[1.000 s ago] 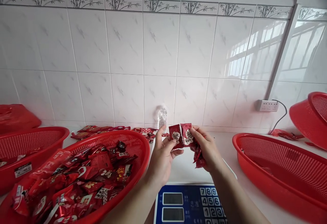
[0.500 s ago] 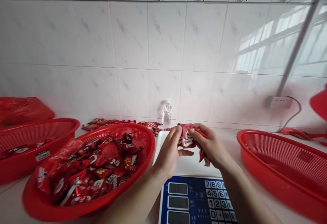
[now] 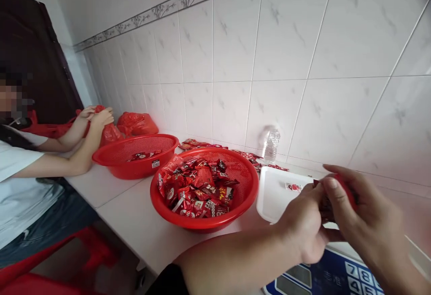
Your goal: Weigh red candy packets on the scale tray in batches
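A basket of sweets [image 3: 205,191] sits left of the scale tray [image 3: 274,194], bottle [image 3: 271,144] behind.

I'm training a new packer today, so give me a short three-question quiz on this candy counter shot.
1. True or false: the red basket nearest the person's left hand holds wrapped candies.
2. What stands against the tiled wall behind the white scale tray? A) a clear plastic bottle B) a kettle C) a mug
3. Fill in: the right hand and the left hand pinch red ____ between them.

Key: 1 true. 2 A. 3 candy wrappers, largely hidden by the fingers.
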